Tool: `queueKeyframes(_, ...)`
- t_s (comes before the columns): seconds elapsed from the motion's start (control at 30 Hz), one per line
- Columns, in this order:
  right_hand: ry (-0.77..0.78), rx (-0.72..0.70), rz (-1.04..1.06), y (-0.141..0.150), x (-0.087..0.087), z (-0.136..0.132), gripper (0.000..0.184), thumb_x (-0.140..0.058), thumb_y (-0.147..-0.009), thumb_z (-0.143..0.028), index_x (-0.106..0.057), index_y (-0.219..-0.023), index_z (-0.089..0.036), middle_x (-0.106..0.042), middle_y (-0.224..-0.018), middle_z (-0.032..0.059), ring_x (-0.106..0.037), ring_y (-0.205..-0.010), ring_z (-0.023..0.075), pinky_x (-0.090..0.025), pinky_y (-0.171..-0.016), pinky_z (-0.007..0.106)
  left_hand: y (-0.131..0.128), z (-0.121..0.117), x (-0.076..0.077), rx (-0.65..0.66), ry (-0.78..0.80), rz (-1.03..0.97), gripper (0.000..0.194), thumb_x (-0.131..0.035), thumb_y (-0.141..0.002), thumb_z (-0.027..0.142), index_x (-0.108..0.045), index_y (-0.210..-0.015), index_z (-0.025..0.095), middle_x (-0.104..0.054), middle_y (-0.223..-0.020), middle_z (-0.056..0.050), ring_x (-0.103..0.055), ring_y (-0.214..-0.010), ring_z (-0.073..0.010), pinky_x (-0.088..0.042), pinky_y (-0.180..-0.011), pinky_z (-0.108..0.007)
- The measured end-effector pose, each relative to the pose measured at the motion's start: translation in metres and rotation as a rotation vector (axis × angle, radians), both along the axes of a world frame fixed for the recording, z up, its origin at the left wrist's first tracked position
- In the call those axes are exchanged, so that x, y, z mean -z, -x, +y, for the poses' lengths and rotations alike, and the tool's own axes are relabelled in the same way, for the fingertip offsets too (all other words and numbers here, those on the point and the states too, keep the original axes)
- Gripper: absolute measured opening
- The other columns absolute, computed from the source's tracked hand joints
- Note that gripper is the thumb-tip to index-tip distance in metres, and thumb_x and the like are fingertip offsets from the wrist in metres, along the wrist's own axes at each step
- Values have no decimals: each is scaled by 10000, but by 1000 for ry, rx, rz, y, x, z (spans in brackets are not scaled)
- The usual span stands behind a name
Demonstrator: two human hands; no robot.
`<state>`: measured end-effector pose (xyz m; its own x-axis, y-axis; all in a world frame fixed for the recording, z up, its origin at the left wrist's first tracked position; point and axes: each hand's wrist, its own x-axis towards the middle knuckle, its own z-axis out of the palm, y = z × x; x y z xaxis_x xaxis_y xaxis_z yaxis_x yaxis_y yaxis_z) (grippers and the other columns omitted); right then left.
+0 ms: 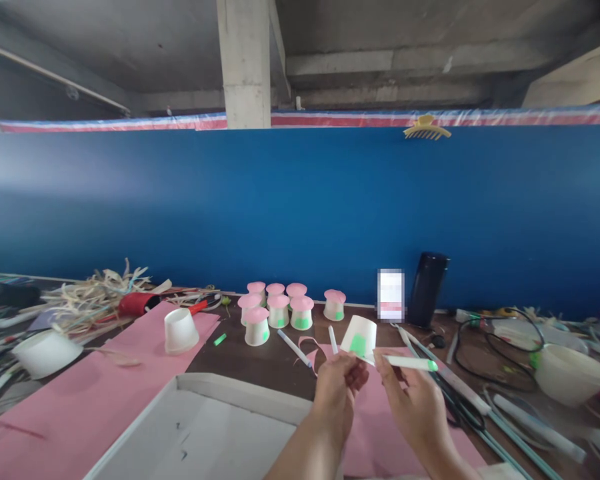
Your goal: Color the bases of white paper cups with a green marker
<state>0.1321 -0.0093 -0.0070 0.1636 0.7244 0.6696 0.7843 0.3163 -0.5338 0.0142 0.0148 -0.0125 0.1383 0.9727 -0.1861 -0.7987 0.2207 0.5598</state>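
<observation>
A white paper cup (364,331) with a bright green patch on its side is upside down, its rim toward me. My left hand (341,387) has its fingers closed at the cup's lower edge. My right hand (414,397) pinches a white marker (409,362) with a green end, its other end close to the cup's rim. Whether the tip touches the cup is hidden by my fingers. A green marker cap (220,339) lies on the table. Several upturned cups (257,333) with pink paper discs on top and green patches stand behind.
Pink paper sheets (100,400) and a white shallow box (220,427) lie in front. Two more markers (295,349) are nearby. A plain white cup (181,331) stands left. A dark cylinder (429,290), cables and a white bowl (573,375) are at right; a blue partition (290,207) rises behind.
</observation>
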Motion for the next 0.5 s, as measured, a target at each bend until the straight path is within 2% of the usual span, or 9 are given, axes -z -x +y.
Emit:
queueKeyframes(0.13, -16, 7, 8, -1, 1, 1, 404, -436, -867, -482, -690, -899, -169, -710, -741, 69, -650, -614, 178, -481, -551, 234, 0, 0, -1, -5, 4, -2, 73, -669, -661, 115, -603, -638, 93, -592, -609, -38, -570, -572, -104, -495, -631, -229)
queueKeyframes(0.3, 16, 31, -1, -1, 2, 1, 430, -445, -844, -528, -691, -794, -178, -696, -674, 69, -649, -593, 189, -471, -521, 241, 0, 1, 0, -10, 11, -14, 65, -658, -660, 87, -599, -636, 98, -589, -609, -34, -572, -577, -101, -495, -629, -223)
queueKeyframes(0.5, 11, 38, 11, 0, 2, 1, 448, -427, -855, -524, -693, -873, -164, -708, -739, 91, -654, -621, 190, -473, -531, 237, -1, 1, 3, -20, -10, -38, 102, -701, -658, 124, -602, -640, 107, -570, -619, -15, -568, -600, -94, -499, -655, -221)
